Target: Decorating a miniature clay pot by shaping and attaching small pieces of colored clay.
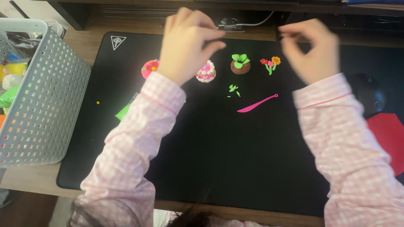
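Observation:
My left hand (187,44) hovers above the black mat (210,159) near its far edge, fingers pinched together; whether anything small is between them I cannot tell. My right hand (311,48) is raised at the far right, blurred, fingertips also pinched. Between the hands sit small clay models: a brown pot with green leaves (240,64), a white and pink beaded cake (206,72), a pink disc with flowers (150,68) and tiny red and orange flowers (270,63). Loose green leaf bits (232,89) and a pink plastic modelling knife (257,103) lie nearer to me.
A grey perforated basket (46,105) with clay packets stands at the left. A green clay piece (123,112) peeks from under my left sleeve. A black computer mouse (370,94) and a red sheet (389,134) lie at the right. A cable (252,23) runs along the back.

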